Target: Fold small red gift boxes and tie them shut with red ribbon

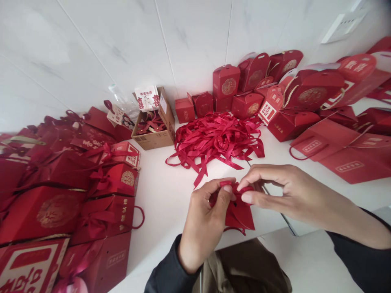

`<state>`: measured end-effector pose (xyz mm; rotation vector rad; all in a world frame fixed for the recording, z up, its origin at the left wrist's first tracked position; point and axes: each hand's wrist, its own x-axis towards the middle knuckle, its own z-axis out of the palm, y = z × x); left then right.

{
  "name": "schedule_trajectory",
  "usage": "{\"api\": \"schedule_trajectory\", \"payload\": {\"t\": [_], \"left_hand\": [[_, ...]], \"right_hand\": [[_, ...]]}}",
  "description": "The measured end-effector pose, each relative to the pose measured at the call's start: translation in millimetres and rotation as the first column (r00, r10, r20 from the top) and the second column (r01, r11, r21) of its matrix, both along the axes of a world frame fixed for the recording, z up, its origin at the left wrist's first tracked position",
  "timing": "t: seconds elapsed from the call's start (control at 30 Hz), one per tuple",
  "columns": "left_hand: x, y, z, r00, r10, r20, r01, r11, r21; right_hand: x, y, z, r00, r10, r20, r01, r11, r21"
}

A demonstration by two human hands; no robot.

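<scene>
Close to the table's front edge sits a small red gift box (242, 215), with a dark red cord handle showing at its lower side. Above its top, a red ribbon (246, 189) is gathered between both sets of fingers. My left hand (205, 221) pinches one loop of the ribbon between thumb and fingers. My right hand (282, 190) comes from the right and pinches another part of it, thumb and forefinger pressed together. The fingers cover the ribbon's middle, so I cannot see whether it is knotted. A heap of loose red ribbons (216, 140) lies just beyond my hands.
Rows of red gift boxes tied with bows (104, 219) fill the left side. More red boxes (308, 91) without bows stand at the back and right. A cardboard carton (155, 138) holds red tags near the tiled wall (195, 40). The white table (159, 211) extends beneath.
</scene>
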<state>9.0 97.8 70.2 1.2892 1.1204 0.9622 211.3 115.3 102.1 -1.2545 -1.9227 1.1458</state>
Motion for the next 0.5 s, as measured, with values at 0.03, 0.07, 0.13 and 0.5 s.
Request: {"api": "schedule_trajectory", "payload": {"t": [0.03, 0.07, 0.13, 0.5], "left_hand": [[-0.6, -0.2, -0.5, 1.0, 0.006, 0.004, -0.006, 1.0, -0.011], [-1.2, -0.4, -1.0, 1.0, 0.008, 0.005, -0.008, 1.0, -0.022], [-1.8, -0.7, -2.2, 1.0, 0.002, 0.007, -0.002, 0.999, -0.039], [0.3, 0.6, 1.0, 1.0, -0.013, -0.012, 0.012, 1.0, -0.014]], "right_hand": [[1.3, -0.2, 1.9, 1.0, 0.011, 0.003, -0.011, 1.0, -0.006], [2.7, -0.5, 3.7, 1.0, 0.016, 0.009, -0.016, 1.0, -0.011], [5.4, -1.1, 5.8, 1.0, 0.009, 0.026, -0.009, 1.0, -0.013], [9.2, -3.0, -2.5, 0.998, -0.04, 0.056, 0.039, 0.999, 0.015]]}}
